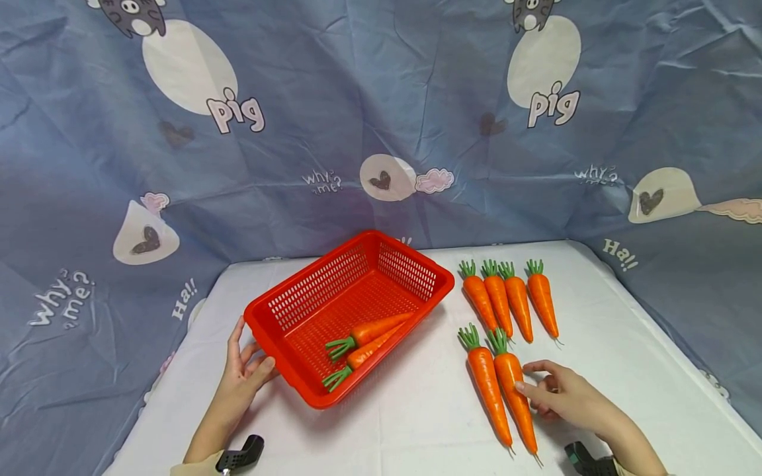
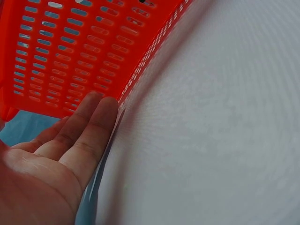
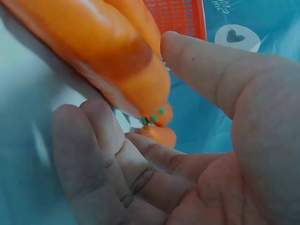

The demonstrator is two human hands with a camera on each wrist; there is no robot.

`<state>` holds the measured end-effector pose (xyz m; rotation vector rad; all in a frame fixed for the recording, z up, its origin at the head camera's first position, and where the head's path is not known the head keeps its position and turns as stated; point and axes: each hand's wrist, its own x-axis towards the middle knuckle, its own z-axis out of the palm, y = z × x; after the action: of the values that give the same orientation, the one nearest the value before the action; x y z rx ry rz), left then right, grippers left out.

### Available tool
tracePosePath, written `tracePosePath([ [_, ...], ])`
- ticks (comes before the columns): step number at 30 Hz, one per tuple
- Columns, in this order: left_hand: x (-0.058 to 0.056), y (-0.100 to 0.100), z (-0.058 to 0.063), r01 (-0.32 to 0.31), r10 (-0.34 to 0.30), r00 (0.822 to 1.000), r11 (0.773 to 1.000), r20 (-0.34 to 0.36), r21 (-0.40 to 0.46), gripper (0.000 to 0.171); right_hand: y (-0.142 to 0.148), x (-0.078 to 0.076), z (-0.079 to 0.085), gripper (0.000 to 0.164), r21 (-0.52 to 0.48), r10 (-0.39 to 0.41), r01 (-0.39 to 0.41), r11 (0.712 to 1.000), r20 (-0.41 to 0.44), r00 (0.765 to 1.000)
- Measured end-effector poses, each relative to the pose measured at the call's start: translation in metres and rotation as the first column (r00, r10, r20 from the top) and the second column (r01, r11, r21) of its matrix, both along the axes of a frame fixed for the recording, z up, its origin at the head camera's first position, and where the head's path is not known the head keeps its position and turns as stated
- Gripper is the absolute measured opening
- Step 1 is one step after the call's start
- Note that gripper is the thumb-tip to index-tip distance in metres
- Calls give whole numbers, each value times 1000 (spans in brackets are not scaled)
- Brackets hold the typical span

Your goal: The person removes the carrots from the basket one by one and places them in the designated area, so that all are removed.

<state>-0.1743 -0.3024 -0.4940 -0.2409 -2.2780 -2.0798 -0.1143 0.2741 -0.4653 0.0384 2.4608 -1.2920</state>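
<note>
A red plastic basket (image 1: 321, 324) with slotted walls sits at an angle on the white table. Two carrots (image 1: 376, 329) lie inside it along the near wall. My left hand (image 1: 243, 377) rests against its left end, straight fingertips touching the slotted wall (image 2: 70, 56) in the left wrist view. My right hand (image 1: 559, 395) is beside the right one of two near carrots (image 1: 515, 396); the thumb touches or nearly touches it. In the right wrist view the fingers (image 3: 79, 150) spread below that carrot (image 3: 126, 61), with a gap between. The other near carrot (image 1: 489, 395) lies alongside.
Several more carrots (image 1: 519, 307) lie in a row farther back on the right, tops pointing away. The white table (image 1: 417, 423) ends at a blue patterned cloth (image 1: 309, 132) hanging behind. Each wrist wears a dark band (image 1: 241, 455).
</note>
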Motion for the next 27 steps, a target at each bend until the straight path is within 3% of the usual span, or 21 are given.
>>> tracePosePath([
  [10, 1, 0, 2, 2, -2, 1000, 1000, 5, -4, 101, 9, -5, 23, 66, 47, 6, -3, 999, -58, 998],
  [17, 0, 0, 3, 2, -2, 1000, 1000, 3, -10, 101, 9, -16, 44, 71, 94, 7, 1, 996, -82, 997],
  [27, 1, 1, 3, 7, -7, 1000, 1000, 4, -11, 101, 1, -30, 68, 70, 114, 81, -62, 991, -171, 982],
])
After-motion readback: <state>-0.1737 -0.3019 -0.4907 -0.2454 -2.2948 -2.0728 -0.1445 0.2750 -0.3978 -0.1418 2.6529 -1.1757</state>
